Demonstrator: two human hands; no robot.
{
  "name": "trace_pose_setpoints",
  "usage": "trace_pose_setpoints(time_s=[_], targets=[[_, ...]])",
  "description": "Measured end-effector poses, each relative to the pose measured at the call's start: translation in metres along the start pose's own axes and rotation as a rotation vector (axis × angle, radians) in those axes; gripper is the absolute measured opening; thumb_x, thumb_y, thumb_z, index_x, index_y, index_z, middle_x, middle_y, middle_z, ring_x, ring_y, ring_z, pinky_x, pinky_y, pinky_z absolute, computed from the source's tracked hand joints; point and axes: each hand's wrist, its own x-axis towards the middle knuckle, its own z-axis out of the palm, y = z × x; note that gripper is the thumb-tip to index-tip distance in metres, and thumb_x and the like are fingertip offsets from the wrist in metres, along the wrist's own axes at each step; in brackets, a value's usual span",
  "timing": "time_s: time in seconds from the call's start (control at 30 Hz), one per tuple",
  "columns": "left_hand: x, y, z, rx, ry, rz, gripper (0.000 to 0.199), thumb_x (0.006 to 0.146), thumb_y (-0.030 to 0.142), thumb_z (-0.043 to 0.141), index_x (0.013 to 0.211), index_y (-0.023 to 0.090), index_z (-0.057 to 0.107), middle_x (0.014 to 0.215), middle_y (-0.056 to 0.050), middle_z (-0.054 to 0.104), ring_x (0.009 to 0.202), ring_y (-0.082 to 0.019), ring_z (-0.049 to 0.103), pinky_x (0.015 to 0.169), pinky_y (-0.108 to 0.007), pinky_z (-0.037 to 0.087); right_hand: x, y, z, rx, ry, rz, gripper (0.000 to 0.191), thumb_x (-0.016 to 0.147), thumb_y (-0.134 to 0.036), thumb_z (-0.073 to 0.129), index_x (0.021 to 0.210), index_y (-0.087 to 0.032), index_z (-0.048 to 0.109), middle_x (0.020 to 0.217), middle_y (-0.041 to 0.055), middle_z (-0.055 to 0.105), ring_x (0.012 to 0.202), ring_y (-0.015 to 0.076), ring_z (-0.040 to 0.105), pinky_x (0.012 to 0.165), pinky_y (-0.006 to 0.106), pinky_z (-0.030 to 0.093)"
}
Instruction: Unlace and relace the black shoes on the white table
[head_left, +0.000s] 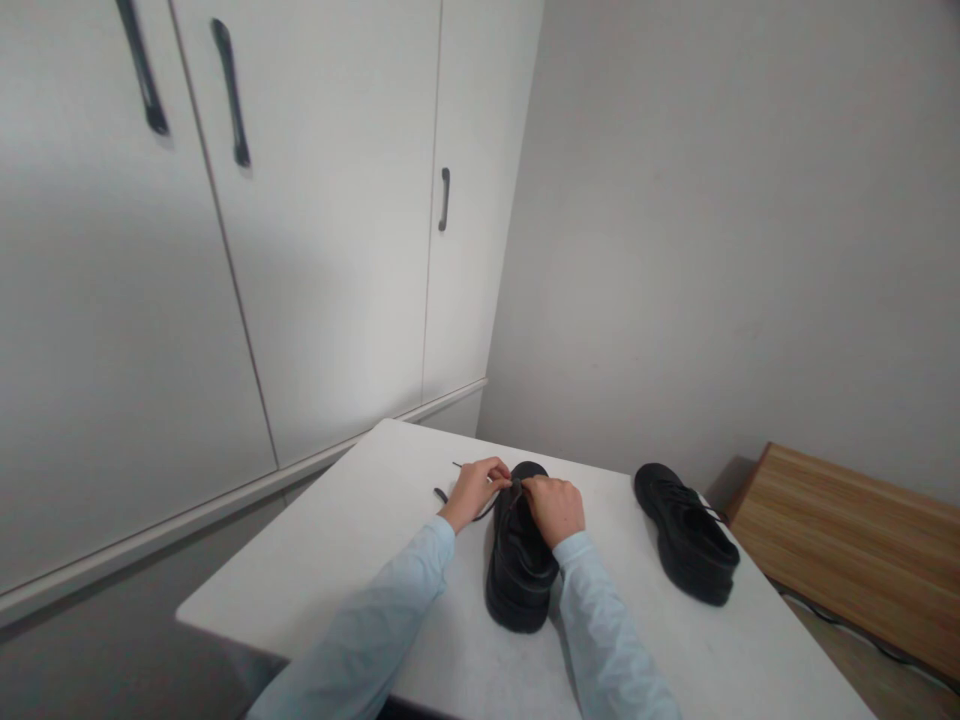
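A black lace-up shoe [519, 575] stands on the white table [330, 560], its heel toward me and its toe pointing away. My left hand [476, 490] is at the shoe's left side, thumb and fingers pinched on a dark shoelace [486, 512]. Loose lace ends trail out to the left of that hand. On the right side of the opening, my right hand [555, 507] has its fingers closed near the tongue and eyelets. What those fingers grip is too small and partly hidden to make out.
A second black shoe [690, 535], laced, stands at the table's right side. Beyond the right edge is a low wooden surface [862, 540] with a cable below it. White cabinets [337, 220] with dark handles rise on the left, and a grey wall [712, 230] stands behind.
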Motion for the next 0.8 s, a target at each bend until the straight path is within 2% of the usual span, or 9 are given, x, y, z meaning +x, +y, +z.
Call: trace_pose_setpoints(time_s=[0.2,0.37,0.5,0.67,0.8], targets=[[0.0,0.001,0.002,-0.006,0.003,0.021,0.01,0.079,0.024,0.058,0.082,0.018,0.065,0.075,-0.001,0.069,0.073,-0.014,0.063,0.073,-0.023,0.047,0.001,-0.001,-0.002,-0.036,-0.011,-0.022,0.024,0.09,-0.02,0.041,0.091,-0.022,0.065,0.089,0.0072,0.068,0.08,0.0197,0.067,0.063,0.025,0.045],[0.0,0.002,0.005,0.043,-0.015,0.081,0.023,0.084,0.032,0.051,0.096,0.02,0.066,0.072,0.0,0.064,0.068,-0.013,0.059,0.067,-0.022,0.044,0.001,-0.001,-0.002,-0.046,-0.009,-0.003,0.025,0.091,-0.02,0.039,0.094,-0.023,0.064,0.089,0.0076,0.068,0.079,0.0188,0.067,0.062,0.024,0.045],[0.0,0.004,0.007,0.099,-0.039,0.135,0.028,0.087,0.035,0.046,0.1,0.021,0.067,0.083,-0.003,0.063,0.076,-0.015,0.057,0.073,-0.024,0.043,0.001,0.0,0.0,-0.041,0.012,-0.003,0.027,0.092,-0.022,0.037,0.098,-0.024,0.063,0.087,0.0068,0.068,0.077,0.0194,0.067,0.062,0.025,0.045],[-0.001,0.007,0.01,0.187,-0.076,0.103,0.034,0.091,0.036,0.038,0.095,0.02,0.068,0.082,-0.005,0.057,0.08,-0.017,0.055,0.077,-0.026,0.042,0.001,0.0,0.0,-0.035,0.018,-0.004,0.027,0.092,-0.022,0.036,0.099,-0.025,0.062,0.088,0.0056,0.067,0.076,0.0178,0.067,0.06,0.023,0.043],[-0.001,0.008,0.014,0.12,-0.079,0.114,0.035,0.092,0.035,0.036,0.093,0.018,0.066,0.089,-0.005,0.055,0.087,-0.016,0.055,0.083,-0.025,0.042,0.0,0.0,0.001,-0.036,0.056,0.013,0.026,0.092,-0.022,0.036,0.094,-0.024,0.061,0.091,0.0046,0.067,0.075,0.0177,0.067,0.057,0.023,0.041]])
